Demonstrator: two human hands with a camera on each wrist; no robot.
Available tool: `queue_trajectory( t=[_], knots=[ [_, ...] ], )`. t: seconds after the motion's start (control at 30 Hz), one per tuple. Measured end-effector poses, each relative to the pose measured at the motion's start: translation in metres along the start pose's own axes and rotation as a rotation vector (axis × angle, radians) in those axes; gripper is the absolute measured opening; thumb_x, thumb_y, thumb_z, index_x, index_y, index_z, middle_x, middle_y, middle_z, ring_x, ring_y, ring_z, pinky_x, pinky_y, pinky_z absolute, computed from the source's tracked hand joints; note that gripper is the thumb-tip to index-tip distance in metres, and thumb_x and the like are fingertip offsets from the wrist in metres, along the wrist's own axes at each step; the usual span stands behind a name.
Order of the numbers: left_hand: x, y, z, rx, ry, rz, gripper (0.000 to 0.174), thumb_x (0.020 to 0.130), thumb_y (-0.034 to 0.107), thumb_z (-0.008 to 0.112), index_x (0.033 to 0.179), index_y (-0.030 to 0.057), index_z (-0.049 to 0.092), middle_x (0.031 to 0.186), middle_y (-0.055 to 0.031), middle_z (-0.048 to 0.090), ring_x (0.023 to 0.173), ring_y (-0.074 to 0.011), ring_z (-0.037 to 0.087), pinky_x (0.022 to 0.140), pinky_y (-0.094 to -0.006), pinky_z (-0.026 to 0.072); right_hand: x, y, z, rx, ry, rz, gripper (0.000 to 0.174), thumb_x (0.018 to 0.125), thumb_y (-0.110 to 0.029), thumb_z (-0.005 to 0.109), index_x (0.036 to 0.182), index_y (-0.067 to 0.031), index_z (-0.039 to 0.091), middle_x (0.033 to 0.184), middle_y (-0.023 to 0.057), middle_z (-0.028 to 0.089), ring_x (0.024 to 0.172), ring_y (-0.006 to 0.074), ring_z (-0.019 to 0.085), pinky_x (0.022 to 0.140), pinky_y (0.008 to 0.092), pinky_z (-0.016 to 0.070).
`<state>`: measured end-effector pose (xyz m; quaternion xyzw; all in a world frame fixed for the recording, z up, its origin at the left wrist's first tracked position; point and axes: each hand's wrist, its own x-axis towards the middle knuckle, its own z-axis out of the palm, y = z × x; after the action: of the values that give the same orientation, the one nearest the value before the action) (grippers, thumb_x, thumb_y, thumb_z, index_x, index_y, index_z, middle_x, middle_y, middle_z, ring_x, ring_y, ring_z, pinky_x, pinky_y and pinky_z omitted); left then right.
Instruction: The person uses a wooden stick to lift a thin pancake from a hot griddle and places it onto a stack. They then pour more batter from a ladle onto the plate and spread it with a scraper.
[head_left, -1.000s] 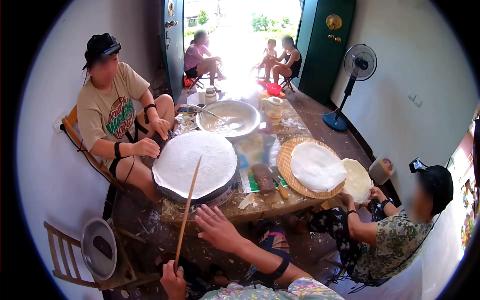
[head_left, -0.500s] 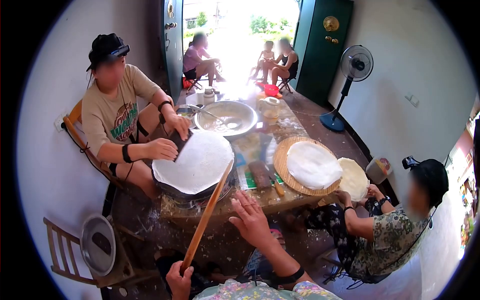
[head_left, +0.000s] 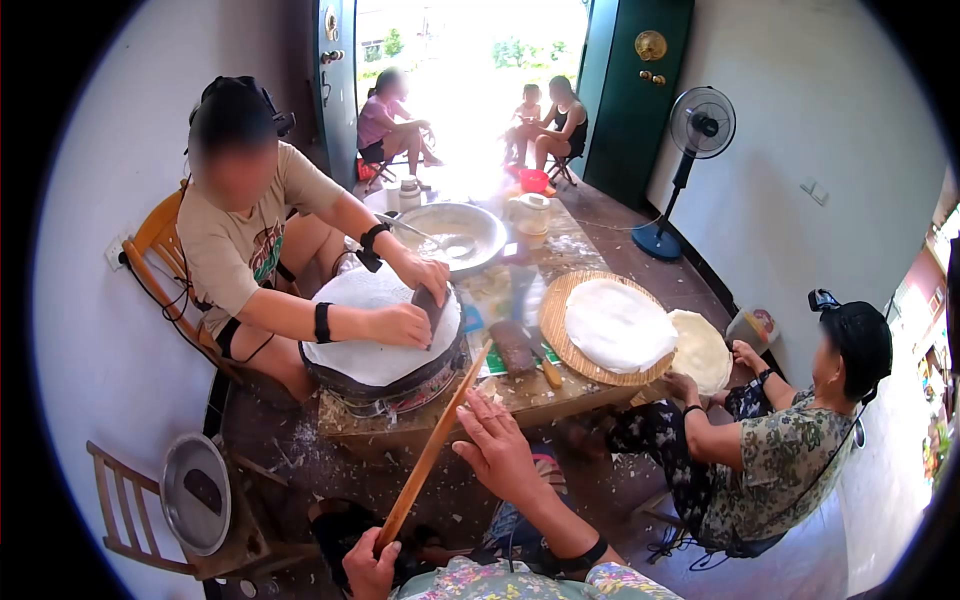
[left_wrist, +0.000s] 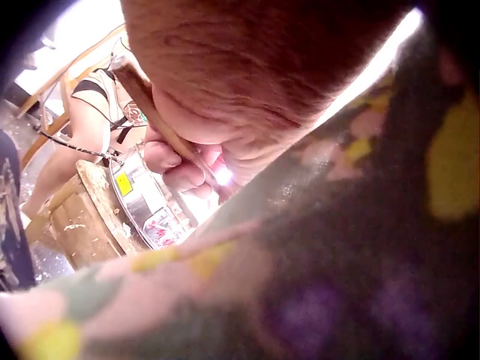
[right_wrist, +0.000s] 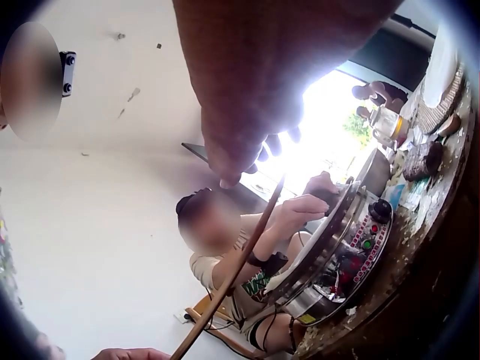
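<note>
My left hand point(head_left: 371, 566) grips the lower end of a long, tapering wooden stick point(head_left: 425, 470), which slants up to the right. My right hand point(head_left: 500, 450) has its fingers extended, close beside the stick's upper part. The stick's tip overlaps the table near the round electric griddle point(head_left: 410, 395) in the head view. A thin white sheet of batter point(head_left: 375, 365) covers the griddle top. Across from me, a seated person's hands hold a dark scraper point(head_left: 432, 312) at the griddle's right side. In the left wrist view, my curled fingers point(left_wrist: 184, 176) wrap the stick.
A large metal basin point(head_left: 480, 225) with batter and a ladle stands behind the griddle. At right are a dark block point(head_left: 512, 347), a knife and a woven round board point(head_left: 553, 330) bearing white sheets. Another person holds a round sheet point(head_left: 702, 352). A chair with a metal pan point(head_left: 185, 530) stands left.
The seated person leans in and has swept the scraper from left to right across the griddle. My stick's tip has moved right, off the white sheet, and my right hand has shifted right too.
</note>
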<state>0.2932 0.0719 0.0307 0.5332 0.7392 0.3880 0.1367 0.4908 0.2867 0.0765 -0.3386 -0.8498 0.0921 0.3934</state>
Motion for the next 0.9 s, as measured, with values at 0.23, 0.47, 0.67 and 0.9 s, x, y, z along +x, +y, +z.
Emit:
queue_trajectory(
  t=[0.23, 0.47, 0.67, 0.9],
  knots=[
    [-0.007, -0.008, 0.001, -0.031, 0.01, 0.003, 0.03, 0.09, 0.029, 0.067, 0.11, 0.0068, 0.066, 0.091, -0.0183, 0.067, 0.083, -0.0369, 0.065, 0.071, -0.0409, 0.051, -0.011, -0.007, 0.01, -0.018, -0.017, -0.021, 0.048, 0.09, -0.026, 0.064, 0.131, -0.0018, 0.054, 0.146, 0.0183, 0.045, 0.137, 0.0338, 0.04, 0.112, 0.0474, 0.032],
    [-0.006, -0.008, -0.004, -0.082, 0.009, -0.033, 0.031, 0.091, 0.026, 0.065, 0.114, 0.0058, 0.064, 0.094, -0.0189, 0.068, 0.085, -0.0372, 0.065, 0.073, -0.0403, 0.0512, -0.015, -0.015, 0.021, -0.007, -0.029, -0.027, 0.045, 0.089, -0.024, 0.066, 0.128, -0.0025, 0.056, 0.126, 0.0167, 0.058, 0.117, 0.0326, 0.056, 0.1, 0.0436, 0.0438],
    [0.003, 0.001, -0.01, -0.153, -0.024, -0.075, 0.033, 0.092, 0.024, 0.064, 0.12, 0.0056, 0.062, 0.097, -0.0194, 0.068, 0.086, -0.0344, 0.066, 0.074, -0.0393, 0.0511, -0.018, -0.014, 0.034, 0.022, -0.121, 0.012, 0.038, 0.089, -0.023, 0.066, 0.121, -0.0036, 0.06, 0.091, 0.0114, 0.064, 0.085, 0.0285, 0.064, 0.07, 0.0376, 0.0533],
    [0.013, -0.016, 0.008, -0.116, 0.085, 0.113, 0.034, 0.09, 0.018, 0.063, 0.121, 0.0037, 0.062, 0.09, -0.0167, 0.068, 0.077, -0.0305, 0.066, 0.067, -0.0356, 0.0509, -0.014, -0.003, 0.039, -0.005, -0.084, -0.024, 0.036, 0.086, -0.022, 0.068, 0.117, -0.0048, 0.061, 0.089, 0.0096, 0.061, 0.085, 0.0273, 0.062, 0.07, 0.0373, 0.0518]
  ],
)
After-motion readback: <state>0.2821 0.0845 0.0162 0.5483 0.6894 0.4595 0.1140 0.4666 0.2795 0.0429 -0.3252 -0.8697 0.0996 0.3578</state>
